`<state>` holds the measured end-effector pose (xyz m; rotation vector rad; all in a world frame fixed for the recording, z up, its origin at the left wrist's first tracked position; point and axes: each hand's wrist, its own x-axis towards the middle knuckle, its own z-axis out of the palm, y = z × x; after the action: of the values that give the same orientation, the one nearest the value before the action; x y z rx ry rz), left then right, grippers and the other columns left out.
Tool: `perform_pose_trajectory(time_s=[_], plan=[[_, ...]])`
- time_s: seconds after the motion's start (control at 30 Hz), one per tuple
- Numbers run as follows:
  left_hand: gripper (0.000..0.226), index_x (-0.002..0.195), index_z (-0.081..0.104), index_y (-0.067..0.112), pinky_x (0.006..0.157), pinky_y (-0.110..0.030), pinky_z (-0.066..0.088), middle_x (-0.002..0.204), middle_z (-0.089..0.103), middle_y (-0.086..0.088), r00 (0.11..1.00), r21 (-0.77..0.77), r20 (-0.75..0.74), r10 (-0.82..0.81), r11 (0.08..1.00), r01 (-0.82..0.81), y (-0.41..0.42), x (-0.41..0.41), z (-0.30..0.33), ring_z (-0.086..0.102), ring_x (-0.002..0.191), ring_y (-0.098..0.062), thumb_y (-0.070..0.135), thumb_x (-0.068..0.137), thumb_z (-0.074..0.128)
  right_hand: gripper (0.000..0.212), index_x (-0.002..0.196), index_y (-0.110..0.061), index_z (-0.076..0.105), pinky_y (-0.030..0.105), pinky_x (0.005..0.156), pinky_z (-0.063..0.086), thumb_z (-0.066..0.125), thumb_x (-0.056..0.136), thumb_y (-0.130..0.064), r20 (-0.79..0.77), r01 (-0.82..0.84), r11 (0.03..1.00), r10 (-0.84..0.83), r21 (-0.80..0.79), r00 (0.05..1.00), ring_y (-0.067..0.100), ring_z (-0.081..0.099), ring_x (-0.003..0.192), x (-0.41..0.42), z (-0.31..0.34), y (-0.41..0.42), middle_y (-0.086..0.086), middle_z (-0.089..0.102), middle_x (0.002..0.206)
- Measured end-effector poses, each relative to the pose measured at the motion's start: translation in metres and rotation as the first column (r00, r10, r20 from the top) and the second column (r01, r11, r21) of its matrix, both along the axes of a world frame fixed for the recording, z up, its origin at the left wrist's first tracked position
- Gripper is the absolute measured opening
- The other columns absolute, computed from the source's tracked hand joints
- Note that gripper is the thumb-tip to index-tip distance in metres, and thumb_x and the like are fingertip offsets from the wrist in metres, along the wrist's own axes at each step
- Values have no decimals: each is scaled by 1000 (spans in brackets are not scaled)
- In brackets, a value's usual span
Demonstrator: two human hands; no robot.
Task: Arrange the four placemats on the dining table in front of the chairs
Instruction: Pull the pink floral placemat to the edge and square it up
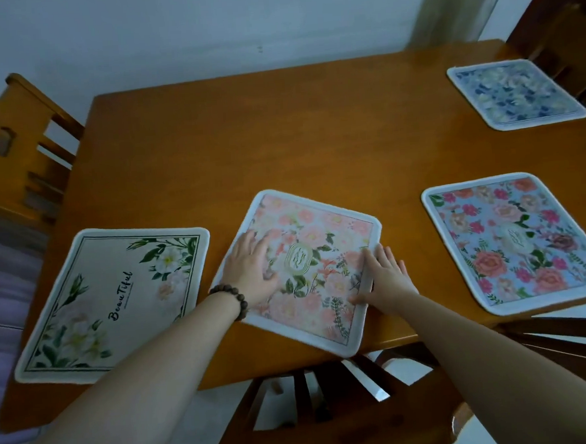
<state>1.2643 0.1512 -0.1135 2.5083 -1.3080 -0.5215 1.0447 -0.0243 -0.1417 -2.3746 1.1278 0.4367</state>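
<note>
My left hand lies flat, fingers spread, on the left half of the pink mat, palm down and gripping nothing. My right hand is also open and flat, its fingers together and stretched along the mat's right edge, thumb resting on the border near the lower right corner; part of the hand sits on the bare table just beside the mat. A dark bead bracelet circles my left wrist. The pink mat sits at the near edge of the table, turned askew so one corner points toward me and reaches the table's rim, above the chair tucked in below. Just to its left lies the white mat with green leaves, pale flowers and the word "Beautiful" in script, also near the front edge and tilted, close to the pink one but apart from it. To the right, well apart from my hands, is the blue mat with red and coral roses, its near corner hanging at the table's edge. At the far right corner lies a fourth one, the navy mat, blurred, in front of a dark chair back. Another wooden chair stands at the table's left side, against the pale wall.
</note>
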Motion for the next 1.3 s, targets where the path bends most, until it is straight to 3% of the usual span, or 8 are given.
perform_pose_trajectory(time_s=[0.23, 0.4, 0.57, 0.7, 0.83, 1.03, 1.13, 1.3], plan=[[89, 150, 6, 32, 116, -47, 15, 159, -4, -14, 970, 231, 25, 244, 942, -243, 4, 18, -20, -1, 145, -32, 58, 81, 57, 124, 148, -26, -16, 44, 114, -8, 75, 69, -55, -47, -138, 989, 140, 45, 989, 22, -22, 142, 19, 0, -23, 6, -20, 157], [88, 151, 9, 32, 114, -45, 17, 159, -4, -12, 969, 237, -35, 244, 944, -229, 26, 6, -25, 0, 145, -31, 54, 82, 59, 116, 149, -26, -12, 43, 113, -9, 73, 74, -50, 6, -120, 989, 120, 85, 993, 22, -22, 142, 18, -4, -19, 7, -20, 157], [80, 150, 12, 32, 112, -45, 21, 159, -3, -8, 931, 177, -193, 311, 944, -279, 35, -8, -15, -5, 145, -25, 39, 85, 58, 93, 152, -25, 2, 45, 114, -6, 53, 83, -63, 98, -51, 990, 38, 133, 994, 24, -15, 144, 27, -3, -22, 9, -13, 158], [76, 150, 14, 33, 113, -46, 20, 159, -7, -6, 920, 157, -256, 297, 952, -264, 40, -28, -11, -5, 145, -25, 32, 86, 56, 79, 151, -24, 12, 49, 116, 2, 54, 88, -49, 101, -36, 995, 26, 98, 995, 25, -6, 146, 37, 3, -45, 8, -3, 160], [84, 150, 6, 33, 115, -46, 17, 158, -12, -12, 948, 188, -157, 278, 950, -247, 47, -45, -12, -4, 145, -32, 40, 83, 57, 102, 151, -22, 1, 50, 116, 14, 58, 78, -65, -3, 42, 994, -42, 97, 999, 31, -1, 146, 33, 10, -44, 14, 0, 159], [138, 140, -31, 39, 114, -52, 1, 154, -21, -21, 969, 395, -61, 238, 898, -196, 65, -66, -26, -18, 142, -37, 88, 48, 60, 136, 148, -29, -15, 50, 115, 7, 59, 49, -86, -116, -24, 995, 35, 93, 993, 33, -11, 144, -12, 16, 10, 17, -13, 157], [147, 132, -40, 41, 113, -55, 2, 151, -25, -25, 978, 443, -48, 203, 882, -161, 70, -75, -28, -22, 140, -39, 86, 40, 66, 135, 146, -32, -21, 49, 115, 4, 70, 56, -75, -152, -90, 995, 97, 53, 984, 35, -17, 143, -30, 16, 35, 19, -21, 155], [146, 108, -57, 41, 114, -53, 5, 150, -21, -31, 986, 421, -21, 168, 896, -144, 71, -86, -26, -18, 140, -42, 74, 51, 74, 144, 142, -35, -30, 47, 116, 3, 80, 55, -63, -220, -149, 989, 145, 0, 965, 39, -18, 142, -37, 19, 58, 21, -24, 153]])
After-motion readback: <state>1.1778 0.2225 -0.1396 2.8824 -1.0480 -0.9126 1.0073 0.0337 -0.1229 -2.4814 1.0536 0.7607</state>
